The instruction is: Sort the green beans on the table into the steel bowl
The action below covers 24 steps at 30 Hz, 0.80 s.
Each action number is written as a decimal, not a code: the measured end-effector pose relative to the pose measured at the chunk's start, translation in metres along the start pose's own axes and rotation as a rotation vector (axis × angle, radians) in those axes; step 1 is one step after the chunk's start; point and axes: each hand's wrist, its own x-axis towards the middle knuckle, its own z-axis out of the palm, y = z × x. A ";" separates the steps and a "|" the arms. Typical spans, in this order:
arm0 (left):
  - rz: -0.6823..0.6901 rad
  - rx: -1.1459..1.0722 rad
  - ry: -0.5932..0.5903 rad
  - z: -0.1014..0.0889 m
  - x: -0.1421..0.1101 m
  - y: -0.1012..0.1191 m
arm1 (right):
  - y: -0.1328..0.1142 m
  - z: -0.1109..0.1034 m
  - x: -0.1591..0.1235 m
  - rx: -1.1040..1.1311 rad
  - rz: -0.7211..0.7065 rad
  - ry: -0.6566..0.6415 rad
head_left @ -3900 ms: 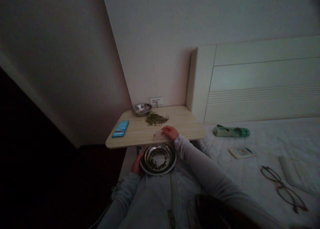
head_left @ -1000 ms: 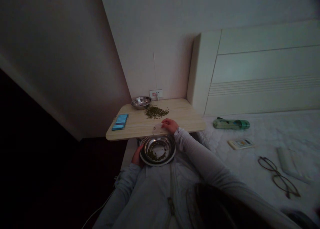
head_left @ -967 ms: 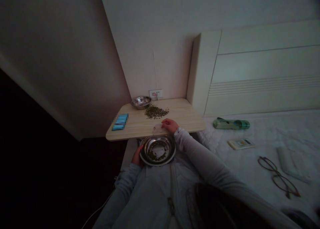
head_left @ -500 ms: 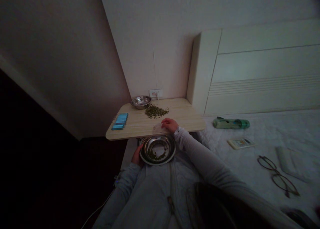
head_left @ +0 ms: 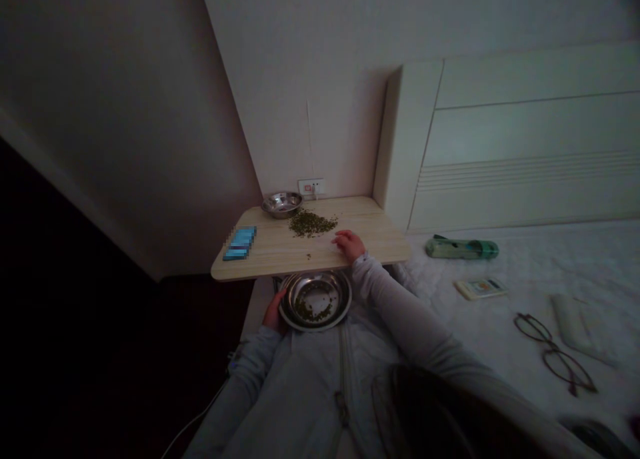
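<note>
Our left hand [head_left: 274, 313] grasped the stainless-steel bowl [head_left: 316, 280], where only some green grains [head_left: 306, 313] lay; a larger heap [head_left: 311, 224] was left on the wooden tabletop [head_left: 375, 229]. Our right hand [head_left: 351, 246] curled nearby, its grip unclear.

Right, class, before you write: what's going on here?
The person's left hand holds the side of a metal bowl with small green pieces inside, by the near edge of the table. The right hand is close to a loose green pile on the tabletop; whether it holds anything is hard to tell. A second bowl stands beside the pile.
</note>
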 end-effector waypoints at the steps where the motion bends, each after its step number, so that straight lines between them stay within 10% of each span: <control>1: -0.001 0.002 0.000 0.000 0.001 0.000 | 0.000 0.001 -0.001 -0.035 -0.011 -0.026; 24: 0.015 -0.003 -0.003 0.000 0.001 0.001 | 0.001 0.006 -0.008 -0.343 -0.117 -0.141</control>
